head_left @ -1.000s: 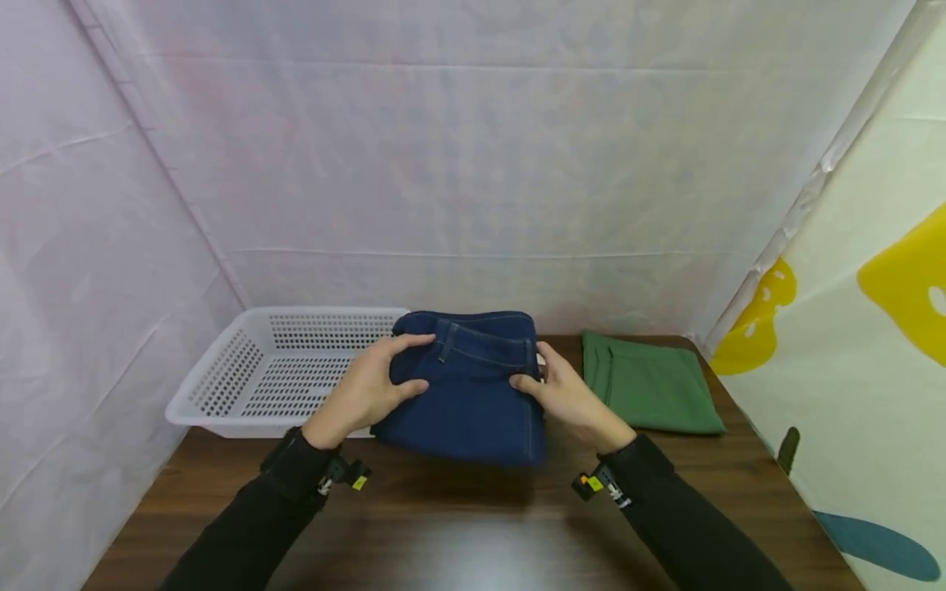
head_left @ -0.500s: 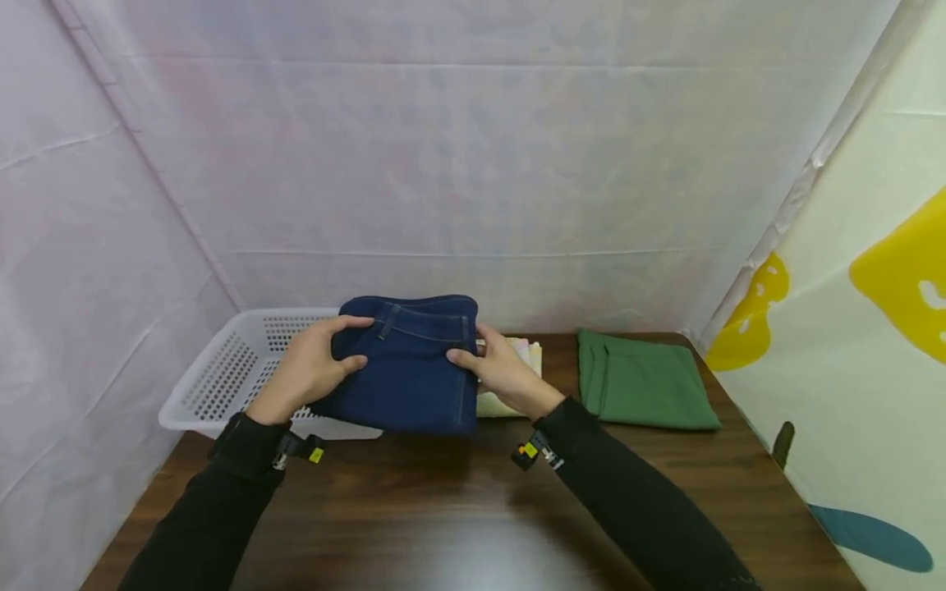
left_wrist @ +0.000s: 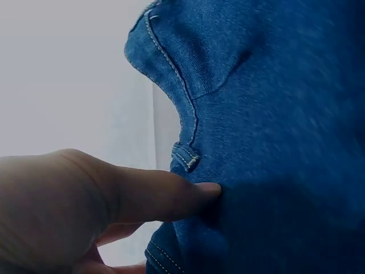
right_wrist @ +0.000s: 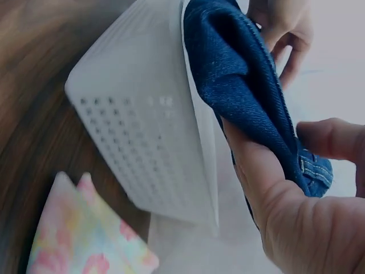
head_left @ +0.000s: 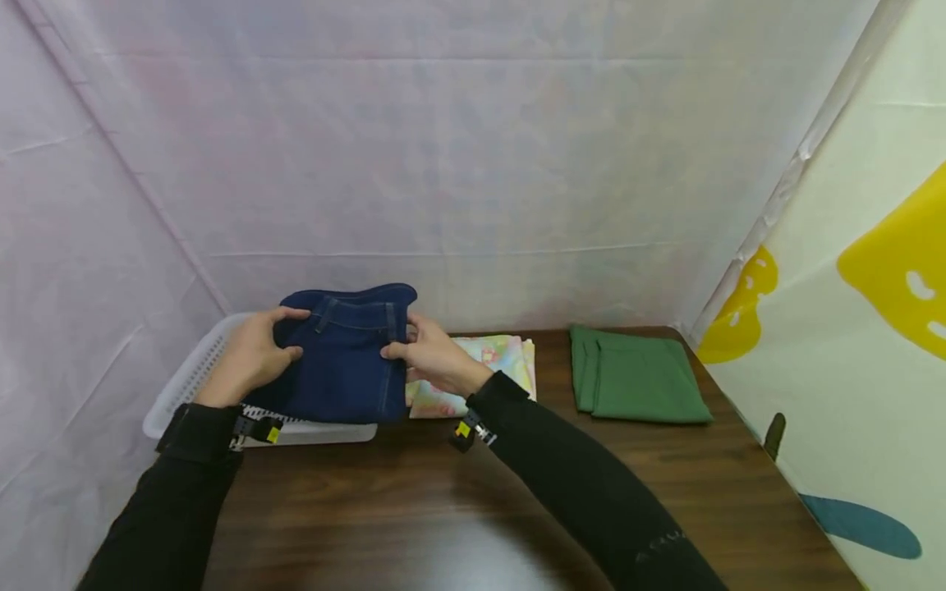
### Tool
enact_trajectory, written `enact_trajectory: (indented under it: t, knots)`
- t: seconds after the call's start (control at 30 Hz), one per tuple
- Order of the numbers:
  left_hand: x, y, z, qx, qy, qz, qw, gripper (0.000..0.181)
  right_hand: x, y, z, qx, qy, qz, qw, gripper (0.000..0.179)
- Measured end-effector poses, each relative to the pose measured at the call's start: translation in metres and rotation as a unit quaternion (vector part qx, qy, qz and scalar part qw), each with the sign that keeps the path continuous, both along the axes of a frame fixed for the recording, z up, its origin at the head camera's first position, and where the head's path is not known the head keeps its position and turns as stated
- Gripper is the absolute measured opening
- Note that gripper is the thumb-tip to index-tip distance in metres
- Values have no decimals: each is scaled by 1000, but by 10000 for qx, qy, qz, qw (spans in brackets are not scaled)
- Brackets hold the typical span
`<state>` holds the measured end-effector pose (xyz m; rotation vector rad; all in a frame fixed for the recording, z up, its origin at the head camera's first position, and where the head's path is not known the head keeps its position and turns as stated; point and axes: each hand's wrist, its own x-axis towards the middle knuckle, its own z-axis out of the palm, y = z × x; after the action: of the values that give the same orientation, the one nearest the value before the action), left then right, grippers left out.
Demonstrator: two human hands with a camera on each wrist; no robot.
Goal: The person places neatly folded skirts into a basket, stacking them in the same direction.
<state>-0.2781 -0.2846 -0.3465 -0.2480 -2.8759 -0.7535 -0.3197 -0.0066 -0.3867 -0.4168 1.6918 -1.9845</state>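
Note:
Folded dark blue jeans (head_left: 343, 373) hang between both hands over the white basket (head_left: 166, 410), hiding most of its inside. Near the waistband, the left hand (head_left: 247, 357) grips one side; in the left wrist view its thumb (left_wrist: 154, 194) presses the denim just by a belt loop. The right hand (head_left: 439, 357) pinches the opposite side. Seen from the right wrist, folded denim (right_wrist: 245, 97) passes between that thumb and fingers, at the height of the basket's rim.
A pastel patterned folded cloth (head_left: 513, 361) lies right of the basket, partly behind the right hand. Further right on the dark wooden table (head_left: 355, 525) is a folded green garment (head_left: 643, 377). White fabric walls (head_left: 443, 164) enclose the back and sides.
Both hands have carried the jeans leftward, from beside the basket to over it. The patterned cloth, earlier hidden behind the jeans, now shows. The view has shifted slightly.

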Motion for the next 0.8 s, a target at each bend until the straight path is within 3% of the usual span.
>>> enact_trajectory:
  t: [0.17, 0.4, 0.57, 0.67, 0.8]
  knots:
    - [-4, -18, -2, -358, 179, 157, 9991, 56, 3, -22, 4, -160, -248, 294, 9991, 90]
    - [-10, -37, -13, -524, 250, 7, 9983, 55, 3, -36, 1, 6, -316, 659, 9973, 83]
    - [-14, -43, -24, -694, 32, -10, 9976, 56, 2, -38, -3, 30, -399, 835, 9957, 89]
    - [-15, -45, -30, -812, -220, -9, 9965, 56, 5, -37, -6, 361, -117, 743, 9965, 83]
    - [-13, -41, -35, -757, -463, 3, 9961, 58, 9, -30, -9, 882, 660, 525, 9925, 64]
